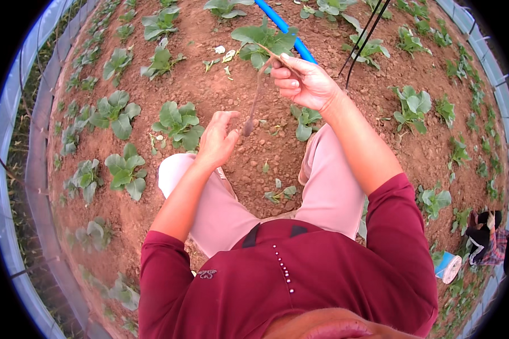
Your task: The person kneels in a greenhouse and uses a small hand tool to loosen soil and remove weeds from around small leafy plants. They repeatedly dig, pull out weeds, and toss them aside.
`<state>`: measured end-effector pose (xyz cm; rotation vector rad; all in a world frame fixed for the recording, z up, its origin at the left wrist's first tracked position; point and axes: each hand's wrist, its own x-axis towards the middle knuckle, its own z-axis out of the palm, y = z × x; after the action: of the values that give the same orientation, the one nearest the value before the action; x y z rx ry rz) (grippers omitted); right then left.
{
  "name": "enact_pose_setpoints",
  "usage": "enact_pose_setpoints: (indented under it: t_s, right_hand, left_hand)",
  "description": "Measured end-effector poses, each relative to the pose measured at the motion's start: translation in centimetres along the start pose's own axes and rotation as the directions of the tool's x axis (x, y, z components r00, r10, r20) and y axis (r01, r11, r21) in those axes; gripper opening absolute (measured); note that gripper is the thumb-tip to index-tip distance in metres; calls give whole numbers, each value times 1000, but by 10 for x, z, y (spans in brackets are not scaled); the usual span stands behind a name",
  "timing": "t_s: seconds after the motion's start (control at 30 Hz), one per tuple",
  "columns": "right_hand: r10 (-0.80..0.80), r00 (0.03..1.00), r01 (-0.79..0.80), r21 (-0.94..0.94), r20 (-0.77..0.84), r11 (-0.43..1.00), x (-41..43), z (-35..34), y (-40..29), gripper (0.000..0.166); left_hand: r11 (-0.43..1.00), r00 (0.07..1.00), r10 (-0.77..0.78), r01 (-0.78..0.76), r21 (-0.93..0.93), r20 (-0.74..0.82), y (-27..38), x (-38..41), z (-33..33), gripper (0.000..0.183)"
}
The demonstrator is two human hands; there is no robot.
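Note:
My right hand (301,80) grips a brown forked stick or root (258,91) by its upper end, fingers closed round it. Its long thin stem hangs down to a thicker, soil-coloured tip. Just left of that tip is my left hand (219,137), fingers bent and apart, holding nothing visible; whether it touches the tip I cannot tell. Behind the fork grows a leafy green plant (263,40). A smaller seedling (304,120) stands below my right hand, and a broad-leaved plant (178,125) lies left of my left hand.
Rows of leafy plants (125,169) grow in reddish soil on both sides. A blue pipe (280,23) and black cords (367,40) run beyond my right hand. A small seedling (280,193) is between my legs. At right are a blue-and-white bucket (448,268) and another person (488,241).

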<state>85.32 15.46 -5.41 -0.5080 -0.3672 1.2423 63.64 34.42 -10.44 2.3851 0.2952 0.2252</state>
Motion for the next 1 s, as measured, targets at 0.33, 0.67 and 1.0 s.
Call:
enact_pose_setpoints:
  t_s: [0.33, 0.67, 1.0]
  right_hand:
    - [-414, 890, 193, -663, -192, 723, 24, 16, 35, 13]
    - [-462, 864, 137, -790, -200, 598, 39, 4, 46, 18]
    - [-610, 781, -85, -991, -133, 107, 26, 12, 42, 34]
  left_hand:
    - [706, 983, -124, -7, -709, -133, 39, 75, -12, 34]
    - [589, 987, -148, 35, -807, -65, 41, 94, -5, 27]
    - [681, 991, -125, 50, -731, -48, 29, 89, -3, 16]
